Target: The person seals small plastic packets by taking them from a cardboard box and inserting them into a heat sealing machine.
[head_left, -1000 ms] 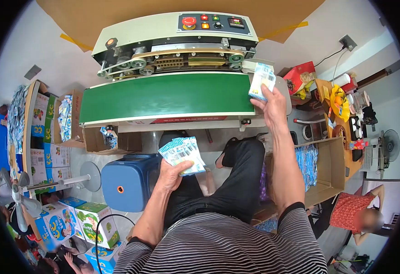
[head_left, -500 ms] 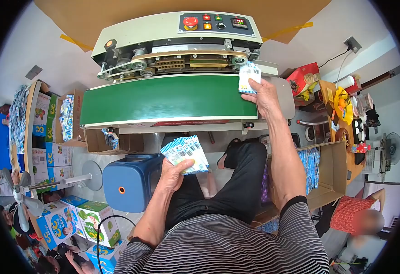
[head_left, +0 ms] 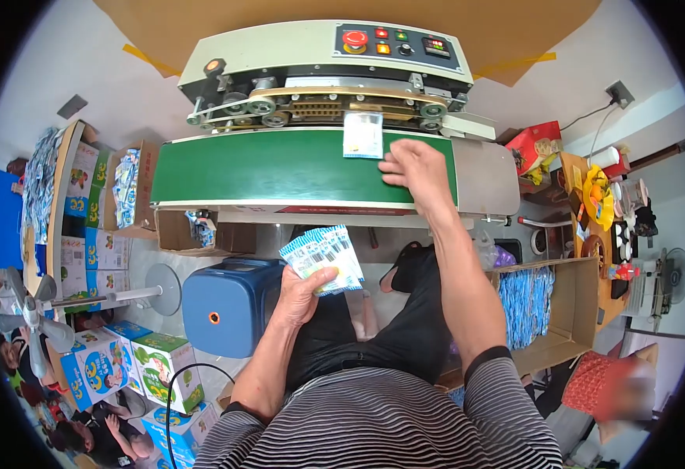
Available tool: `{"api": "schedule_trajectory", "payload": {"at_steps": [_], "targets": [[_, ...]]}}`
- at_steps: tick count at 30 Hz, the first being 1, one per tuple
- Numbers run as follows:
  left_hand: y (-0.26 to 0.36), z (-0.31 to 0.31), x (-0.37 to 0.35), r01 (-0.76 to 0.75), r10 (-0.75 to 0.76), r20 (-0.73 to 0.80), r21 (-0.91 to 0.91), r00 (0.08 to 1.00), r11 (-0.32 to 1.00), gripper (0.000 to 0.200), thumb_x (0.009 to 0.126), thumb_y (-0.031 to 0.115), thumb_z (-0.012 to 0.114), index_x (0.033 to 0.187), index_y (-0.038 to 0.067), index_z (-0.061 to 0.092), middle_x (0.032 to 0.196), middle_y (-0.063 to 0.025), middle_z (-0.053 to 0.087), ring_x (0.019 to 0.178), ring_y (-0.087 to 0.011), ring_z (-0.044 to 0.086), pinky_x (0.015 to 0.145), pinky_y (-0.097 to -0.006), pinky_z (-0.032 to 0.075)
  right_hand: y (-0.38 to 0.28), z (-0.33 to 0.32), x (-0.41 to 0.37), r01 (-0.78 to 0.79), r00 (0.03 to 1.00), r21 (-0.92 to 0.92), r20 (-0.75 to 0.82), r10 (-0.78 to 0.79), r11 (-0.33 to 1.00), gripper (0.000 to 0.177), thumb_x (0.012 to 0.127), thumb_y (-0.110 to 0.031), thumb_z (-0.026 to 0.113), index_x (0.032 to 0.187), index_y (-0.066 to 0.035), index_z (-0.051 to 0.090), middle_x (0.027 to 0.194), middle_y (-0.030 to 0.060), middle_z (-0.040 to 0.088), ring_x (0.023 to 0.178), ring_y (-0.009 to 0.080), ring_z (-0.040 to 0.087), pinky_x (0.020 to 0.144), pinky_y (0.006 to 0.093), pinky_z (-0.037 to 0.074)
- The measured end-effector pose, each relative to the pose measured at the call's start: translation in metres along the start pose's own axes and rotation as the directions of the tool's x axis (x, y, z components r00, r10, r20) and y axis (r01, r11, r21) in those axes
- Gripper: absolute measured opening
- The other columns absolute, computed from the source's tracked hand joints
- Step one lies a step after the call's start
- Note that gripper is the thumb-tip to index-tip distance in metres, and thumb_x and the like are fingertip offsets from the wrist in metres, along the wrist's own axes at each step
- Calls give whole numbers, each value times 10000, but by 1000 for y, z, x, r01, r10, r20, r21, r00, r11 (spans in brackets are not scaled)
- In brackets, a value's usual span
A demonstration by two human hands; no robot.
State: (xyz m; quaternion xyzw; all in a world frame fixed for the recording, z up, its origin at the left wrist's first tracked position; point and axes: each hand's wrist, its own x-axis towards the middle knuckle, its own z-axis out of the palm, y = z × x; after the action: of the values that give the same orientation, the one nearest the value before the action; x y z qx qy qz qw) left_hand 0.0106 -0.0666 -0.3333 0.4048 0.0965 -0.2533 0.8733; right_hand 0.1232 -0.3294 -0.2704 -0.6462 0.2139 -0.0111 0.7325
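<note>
My left hand (head_left: pixel 299 297) is closed on a small fanned stack of blue-and-white packets (head_left: pixel 327 254), thumb on top, held above my lap. A single white packet (head_left: pixel 363 136) with a blue-striped lower edge hangs upright at the belt sealing machine (head_left: pixel 319 66), its top edge at the sealing band. Just right of that packet, over the green conveyor belt (head_left: pixel 264 172), is my right hand (head_left: pixel 416 172). Its fingers are loosely bent, apart from the packet, with nothing visible in them.
A blue stool (head_left: pixel 229 305) stands left of my legs. To the right, an open carton (head_left: pixel 573 313) holds many blue packets. Printed boxes (head_left: pixel 104 367) and a fan (head_left: pixel 36 322) are at left. A person in red (head_left: pixel 592 379) is at lower right.
My right hand has let go of the single packet, which has moved left along the machine. The left hand still grips its stack. The view has shifted slightly.
</note>
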Motion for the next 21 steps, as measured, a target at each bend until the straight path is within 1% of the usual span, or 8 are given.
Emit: {"api": "schedule_trajectory", "payload": {"at_steps": [2,3,5,6,9,14,17,21], "targets": [[8,0,3,-30,30,-17,21,999,999,464,830,-8,809,1267,11,656,1169,-94,738,1058,-200,720,944,-360,580,3,2,-29,126,992,-113,15,-125,986,404,1023,-281,641,1239,60,635,1097,166,704,921,234,742,729,306,613],[11,1,4,-43,44,-26,32,999,999,460,833,-6,807,1268,12,657,1168,-92,738,1058,-198,719,942,-358,579,3,3,-45,127,992,-113,26,-125,985,404,1023,-281,641,1239,60,635,1097,166,704,921,234,742,729,306,613],[16,6,7,-70,71,-33,36,997,997,452,837,-2,805,1264,12,658,1167,-90,738,1054,-196,719,941,-355,579,6,4,-75,68,986,-110,161,-50,992,387,1042,-288,613,1251,36,646,1103,148,707,955,222,733,744,295,602],[18,11,9,-91,93,-31,43,995,995,444,841,1,804,1260,12,659,1167,-89,738,1051,-193,719,939,-352,578,10,5,-86,72,984,-107,170,-53,992,387,1042,-288,613,1251,36,646,1103,148,707,955,222,733,744,295,602],[21,19,18,-116,117,-16,65,993,991,428,848,7,802,1252,12,662,1162,-86,739,1041,-188,720,935,-347,579,20,7,-112,-33,898,-19,437,38,999,367,1059,-273,584,1253,31,656,1093,117,711,1004,187,715,802,288,589],[20,34,21,-100,94,55,98,994,990,396,861,15,799,1235,14,669,1148,-80,743,1019,-180,722,925,-340,582,30,-1,-120,46,900,-100,435,2,994,336,1068,-244,573,1229,31,680,1044,59,717,935,114,673,778,253,538],[20,43,21,-102,93,93,102,991,989,386,867,21,798,1232,16,672,1142,-78,744,1014,-175,722,922,-337,583,38,-11,-112,137,899,-209,436,-33,968,310,1058,-218,595,1220,26,698,996,16,711,821,61,598,725,232,476],[20,51,23,-112,99,127,98,987,989,381,873,31,798,1233,17,674,1137,-77,745,1012,-169,721,917,-333,585,42,-16,-111,131,928,-176,369,-58,976,258,1039,-187,626,1163,18,721,952,-15,700,750,45,526,677,233,423]]}}
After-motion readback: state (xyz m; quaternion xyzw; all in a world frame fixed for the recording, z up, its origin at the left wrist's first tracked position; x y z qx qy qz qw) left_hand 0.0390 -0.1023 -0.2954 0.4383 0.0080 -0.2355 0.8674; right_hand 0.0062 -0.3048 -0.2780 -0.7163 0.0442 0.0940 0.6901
